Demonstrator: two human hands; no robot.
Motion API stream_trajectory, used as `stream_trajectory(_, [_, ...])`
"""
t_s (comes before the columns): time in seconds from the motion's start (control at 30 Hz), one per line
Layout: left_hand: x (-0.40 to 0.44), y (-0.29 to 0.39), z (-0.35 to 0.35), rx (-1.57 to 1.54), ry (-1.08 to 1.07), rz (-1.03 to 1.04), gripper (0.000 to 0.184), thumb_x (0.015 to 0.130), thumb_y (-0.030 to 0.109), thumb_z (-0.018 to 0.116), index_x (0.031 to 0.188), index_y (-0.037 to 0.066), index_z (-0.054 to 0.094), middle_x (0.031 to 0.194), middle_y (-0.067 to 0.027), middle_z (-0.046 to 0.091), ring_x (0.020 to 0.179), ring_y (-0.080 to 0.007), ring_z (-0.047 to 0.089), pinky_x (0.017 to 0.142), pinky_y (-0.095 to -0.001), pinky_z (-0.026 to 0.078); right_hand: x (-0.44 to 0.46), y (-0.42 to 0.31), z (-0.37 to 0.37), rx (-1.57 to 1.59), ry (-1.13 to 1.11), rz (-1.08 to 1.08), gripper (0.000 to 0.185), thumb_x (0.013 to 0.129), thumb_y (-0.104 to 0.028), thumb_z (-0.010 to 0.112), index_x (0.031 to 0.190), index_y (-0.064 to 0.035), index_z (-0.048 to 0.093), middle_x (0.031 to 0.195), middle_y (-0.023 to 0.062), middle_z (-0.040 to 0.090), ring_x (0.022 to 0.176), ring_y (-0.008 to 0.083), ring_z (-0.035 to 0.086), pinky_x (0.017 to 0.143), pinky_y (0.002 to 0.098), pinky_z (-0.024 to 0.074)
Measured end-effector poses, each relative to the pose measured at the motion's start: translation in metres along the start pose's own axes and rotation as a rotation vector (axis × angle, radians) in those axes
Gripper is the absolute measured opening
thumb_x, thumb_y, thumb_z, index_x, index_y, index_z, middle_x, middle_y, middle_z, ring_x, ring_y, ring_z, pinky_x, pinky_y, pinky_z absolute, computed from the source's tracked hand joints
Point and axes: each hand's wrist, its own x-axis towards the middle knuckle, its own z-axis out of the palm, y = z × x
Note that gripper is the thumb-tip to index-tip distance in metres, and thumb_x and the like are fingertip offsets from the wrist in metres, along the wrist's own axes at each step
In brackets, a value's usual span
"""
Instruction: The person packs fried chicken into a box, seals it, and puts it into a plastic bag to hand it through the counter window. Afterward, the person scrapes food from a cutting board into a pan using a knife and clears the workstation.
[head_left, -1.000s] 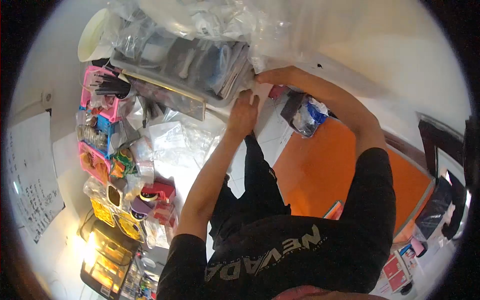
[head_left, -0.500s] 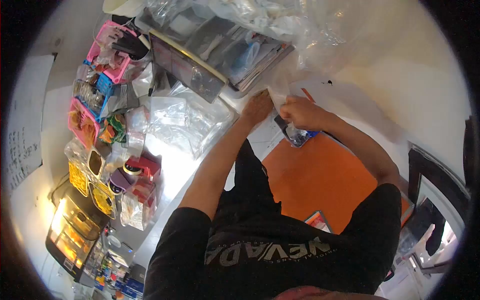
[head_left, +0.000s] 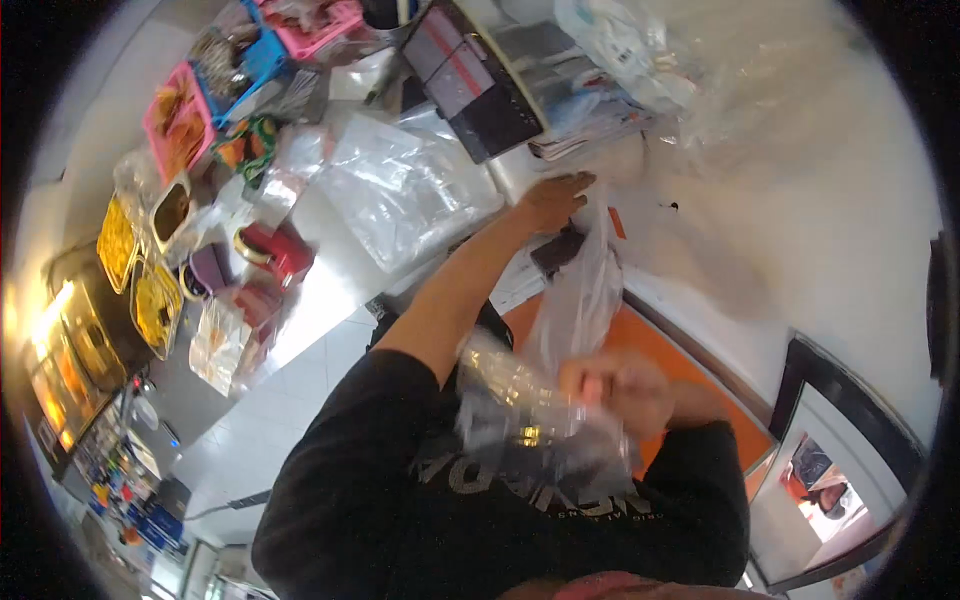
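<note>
My left hand (head_left: 558, 203) reaches up by the wall, below the dark box, with its fingers apart at the upper end of a long strip of clear plastic. Lower down, my right hand (head_left: 625, 392) is blurred by motion and closed round the clear plastic bag (head_left: 530, 405), which hangs crumpled over my shirt. The plastic (head_left: 585, 300) stretches between the two hands. Small shiny yellow spots show on the bag; what they are is unclear.
Flat clear bags (head_left: 400, 190) lie on the white table, with a red tape dispenser (head_left: 275, 255), pink baskets (head_left: 180, 120) and a blue basket (head_left: 250, 75). A dark box (head_left: 475, 85) stands above. An orange surface (head_left: 725, 385) lies at right.
My right hand has moved from the wall down toward my chest, drawing the clear plastic with it. My left hand stays near the wall, its fingers now spread. The view has shifted.
</note>
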Motion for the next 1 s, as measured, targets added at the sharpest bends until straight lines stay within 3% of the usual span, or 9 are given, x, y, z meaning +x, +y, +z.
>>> stream_trajectory(0.13, [-0.023,0.024,-0.022,-0.291,0.019,-0.213,0.044,0.091,0.037,0.059,0.123,0.008,0.063,0.15,-0.0165,0.043,0.134,-0.0326,0.047,0.111,-0.0428,0.038,-0.015,0.026,0.027,0.276,-0.117,-0.155,0.019,0.099,-0.021,0.055,0.098,-0.0024,0.054,0.091,0.0048,0.057,0.084,0.0171,0.056,0.073,0.0322,0.0474])
stream_trajectory(0.3, [-0.178,0.175,-0.234,-1.614,0.541,-0.827,0.067,0.086,0.056,0.061,0.128,0.004,0.06,0.147,-0.0236,0.046,0.132,-0.0387,0.047,0.111,-0.047,0.036,0.017,0.055,0.017,0.466,0.081,-0.264,0.019,0.099,-0.021,0.054,0.102,-0.0025,0.051,0.096,0.0055,0.056,0.088,0.0179,0.055,0.074,0.032,0.0481])
stream_trajectory(0.4, [-0.294,0.208,-0.311,-2.12,0.829,-0.638,0.082,0.082,0.067,0.062,0.131,0.002,0.058,0.145,-0.0278,0.047,0.131,-0.0424,0.047,0.11,-0.0496,0.035,0.057,0.078,0.019,0.587,0.098,-0.26,0.02,0.099,-0.022,0.054,0.105,-0.0026,0.05,0.099,0.006,0.055,0.09,0.0183,0.055,0.075,0.0319,0.0485])
stream_trajectory(0.5, [-0.41,0.191,-0.309,-2.399,0.727,0.061,0.103,0.075,0.085,0.054,0.133,-0.001,0.053,0.143,-0.0345,0.044,0.129,-0.046,0.048,0.105,-0.0543,0.04,0.101,0.104,0.046,0.703,0.045,-0.219,0.021,0.1,-0.022,0.054,0.108,-0.0027,0.049,0.102,0.0064,0.054,0.092,0.0188,0.055,0.076,0.0318,0.0489])
stream_trajectory(0.67, [-0.462,0.202,-0.326,-2.395,1.065,-0.113,0.12,0.067,0.088,0.059,0.138,-0.007,0.04,0.145,-0.0351,0.038,0.133,-0.0457,0.044,0.11,-0.0519,0.039,0.16,0.144,0.102,0.872,-0.043,-0.196,0.023,0.1,-0.022,0.054,0.112,-0.0029,0.047,0.107,0.0072,0.053,0.095,0.0195,0.055,0.077,0.0316,0.0496])
stream_trajectory(0.77, [-0.528,0.184,-0.307,-1.896,1.37,-0.029,0.101,0.081,0.072,0.061,0.139,-0.006,0.038,0.141,-0.0296,0.045,0.131,-0.0371,0.048,0.113,-0.044,0.04,0.181,0.159,0.133,0.931,-0.077,-0.211,0.025,0.1,-0.022,0.054,0.115,-0.003,0.045,0.11,0.0076,0.052,0.097,0.02,0.055,0.077,0.0314,0.05])
stream_trajectory(0.83, [-0.542,0.184,-0.292,-2.383,1.434,0.4,0.079,0.093,0.057,0.06,0.14,-0.004,0.039,0.143,-0.0235,0.046,0.129,-0.0309,0.051,0.11,-0.0423,0.044,0.19,0.166,0.149,0.96,-0.089,-0.229,0.026,0.1,-0.022,0.054,0.117,-0.0031,0.045,0.112,0.0079,0.052,0.099,0.0203,0.055,0.078,0.0314,0.0503])
stream_trajectory(0.9, [-0.555,0.135,-0.216,-1.987,1.244,-0.254,0.085,0.091,0.054,0.063,0.149,-0.001,0.032,0.146,-0.0192,0.046,0.132,-0.0297,0.049,0.112,-0.0422,0.04,0.2,0.173,0.162,0.985,-0.104,-0.243,0.028,0.1,-0.022,0.054,0.118,-0.0031,0.044,0.114,0.0082,0.051,0.1,0.0206,0.055,0.078,0.0313,0.0506])
stream_trajectory(1.0, [-0.551,0.233,-0.372,-1.704,0.924,-0.166,0.101,0.085,0.059,0.069,0.154,0.0,0.023,0.149,-0.0189,0.043,0.138,-0.0287,0.043,0.116,-0.0422,0.032,0.203,0.183,0.177,1.019,-0.104,-0.268,0.03,0.101,-0.022,0.054,0.121,-0.0032,0.042,0.117,0.0087,0.05,0.102,0.0211,0.055,0.079,0.0311,0.051])
